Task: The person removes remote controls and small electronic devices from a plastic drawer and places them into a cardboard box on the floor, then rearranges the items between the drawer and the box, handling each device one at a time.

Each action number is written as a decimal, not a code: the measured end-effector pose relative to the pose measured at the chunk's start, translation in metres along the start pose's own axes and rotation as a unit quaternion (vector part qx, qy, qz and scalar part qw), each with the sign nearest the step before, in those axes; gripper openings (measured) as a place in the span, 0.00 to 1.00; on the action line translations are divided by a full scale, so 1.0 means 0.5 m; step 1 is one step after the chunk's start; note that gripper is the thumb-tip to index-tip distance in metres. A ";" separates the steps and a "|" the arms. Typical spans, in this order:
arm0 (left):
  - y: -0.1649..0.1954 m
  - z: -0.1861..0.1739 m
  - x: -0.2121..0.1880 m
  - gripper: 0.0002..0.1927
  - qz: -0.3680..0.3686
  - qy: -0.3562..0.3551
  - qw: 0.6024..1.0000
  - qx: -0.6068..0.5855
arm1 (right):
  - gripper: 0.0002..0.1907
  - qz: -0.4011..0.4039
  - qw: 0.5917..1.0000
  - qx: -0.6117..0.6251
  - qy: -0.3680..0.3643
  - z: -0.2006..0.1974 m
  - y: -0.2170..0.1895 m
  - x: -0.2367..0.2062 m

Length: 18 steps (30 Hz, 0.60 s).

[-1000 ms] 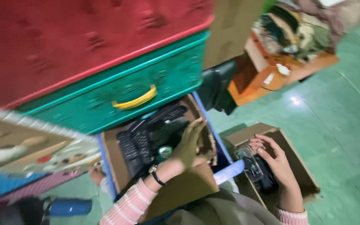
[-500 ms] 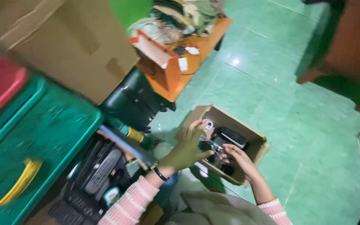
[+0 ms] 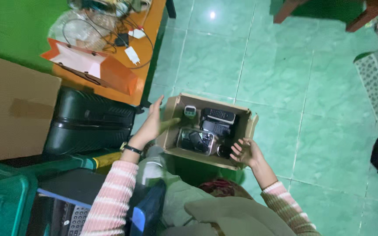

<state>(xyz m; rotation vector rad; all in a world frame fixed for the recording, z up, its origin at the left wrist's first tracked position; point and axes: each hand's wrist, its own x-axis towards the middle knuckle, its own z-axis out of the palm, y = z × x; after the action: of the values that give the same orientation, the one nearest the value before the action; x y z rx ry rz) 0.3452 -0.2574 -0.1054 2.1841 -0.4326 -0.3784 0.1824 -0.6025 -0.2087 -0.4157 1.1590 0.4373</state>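
Left grip: my left hand [image 3: 153, 123] lies flat and wide against the left wall of the cardboard box [image 3: 241, 131], fingers spread, thumb over the rim, closed on nothing.
Right grip: my right hand [image 3: 246, 152] sits at the box's near right corner, fingers loosely curled and open, touching the near rim; I see nothing held in it.
Box: it stands open on the green tiled floor [image 3: 285, 74], between my two hands.
Contents: a black remote [image 3: 218, 115] lies at the far side, a small grey gadget [image 3: 190, 111] in the far left corner, a clear tray of dark devices [image 3: 196, 140] near the front.
Surroundings: a dark suitcase [image 3: 88, 122] lies left of the box; an orange table [image 3: 149, 26] stands far left.
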 end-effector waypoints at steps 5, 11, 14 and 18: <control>-0.056 0.101 0.033 0.53 -0.036 -0.101 0.992 0.058 | 0.15 0.040 0.997 0.070 -0.008 0.005 -0.002 0.065; -0.129 0.247 0.020 0.60 -0.059 -0.267 0.954 0.124 | 0.32 0.041 0.993 0.103 0.036 0.032 0.017 0.195; -0.160 0.278 -0.013 0.58 -0.017 -0.315 0.937 0.151 | 0.40 0.020 0.978 0.179 0.107 0.040 0.018 0.268; -0.193 0.290 -0.016 0.56 -0.022 -0.339 0.922 0.186 | 0.35 0.010 0.971 0.224 0.082 0.049 0.013 0.338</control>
<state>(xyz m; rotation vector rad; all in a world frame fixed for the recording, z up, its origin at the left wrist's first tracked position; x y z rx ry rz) 0.2948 -0.2993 -0.2670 2.3821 -0.8916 -1.1751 0.2546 -0.5651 -0.3589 -0.0469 1.3815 0.1496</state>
